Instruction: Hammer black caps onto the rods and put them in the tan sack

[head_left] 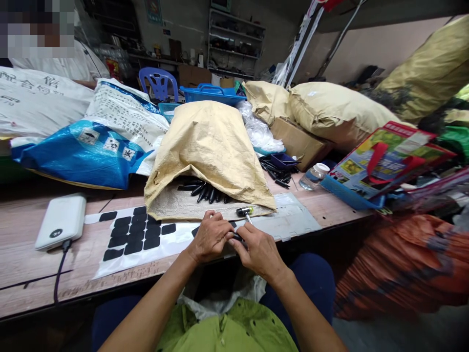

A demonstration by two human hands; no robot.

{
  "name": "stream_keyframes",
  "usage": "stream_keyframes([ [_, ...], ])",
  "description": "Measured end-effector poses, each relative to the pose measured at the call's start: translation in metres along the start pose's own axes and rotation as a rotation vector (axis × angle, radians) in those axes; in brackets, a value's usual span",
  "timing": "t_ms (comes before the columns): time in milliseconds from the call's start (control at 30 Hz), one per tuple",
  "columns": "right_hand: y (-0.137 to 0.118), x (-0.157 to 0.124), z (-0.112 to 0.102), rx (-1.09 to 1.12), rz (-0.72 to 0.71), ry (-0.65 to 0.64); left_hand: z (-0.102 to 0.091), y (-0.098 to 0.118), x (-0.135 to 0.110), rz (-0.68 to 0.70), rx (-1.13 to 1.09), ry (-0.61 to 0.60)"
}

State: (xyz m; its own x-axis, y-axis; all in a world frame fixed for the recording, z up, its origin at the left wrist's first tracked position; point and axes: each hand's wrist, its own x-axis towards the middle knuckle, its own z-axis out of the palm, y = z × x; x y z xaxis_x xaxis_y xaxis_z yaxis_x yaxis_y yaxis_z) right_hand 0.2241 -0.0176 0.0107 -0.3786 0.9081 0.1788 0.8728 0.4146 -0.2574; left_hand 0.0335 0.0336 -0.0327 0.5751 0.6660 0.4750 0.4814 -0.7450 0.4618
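Note:
My left hand [212, 236] is closed, its fingertips pinching a small dark cylindrical piece [238, 237] between the two hands. Beside it, my right hand [259, 250] is also closed, with its thumb against that piece. A small mallet [244, 211] with a black head and yellow-green face points up from the right fingers, its silver shaft running into them. Just beyond both hands lies the open mouth of a tan woven sack [216, 142]. Several glossy black tapered pieces [209, 191] show inside it. What the curled fingers cover is hidden.
Left on the bench are a white sheet of black stickers [135, 233] and a cabled white power bank [61, 221]. A blue-white sack [106, 142] lies behind. On the right are a grey board [293, 215], a lidded jar [314, 176], loose black pieces [278, 171] and a printed bag [388, 161].

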Motion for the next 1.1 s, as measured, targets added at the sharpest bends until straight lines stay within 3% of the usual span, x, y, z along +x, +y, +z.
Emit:
stream_keyframes([
  [400, 0.006, 0.009, 0.006, 0.084, -0.138, -0.033, -0.003, 0.003, 0.001, 0.031, 0.004, -0.026],
  [700, 0.010, 0.004, -0.005, 0.160, -0.091, -0.114, -0.002, 0.005, 0.001, 0.017, -0.021, -0.044],
  [1100, 0.014, 0.005, 0.001, 0.082, -0.161, -0.184, 0.001, 0.003, 0.001, 0.066, -0.025, -0.099],
])
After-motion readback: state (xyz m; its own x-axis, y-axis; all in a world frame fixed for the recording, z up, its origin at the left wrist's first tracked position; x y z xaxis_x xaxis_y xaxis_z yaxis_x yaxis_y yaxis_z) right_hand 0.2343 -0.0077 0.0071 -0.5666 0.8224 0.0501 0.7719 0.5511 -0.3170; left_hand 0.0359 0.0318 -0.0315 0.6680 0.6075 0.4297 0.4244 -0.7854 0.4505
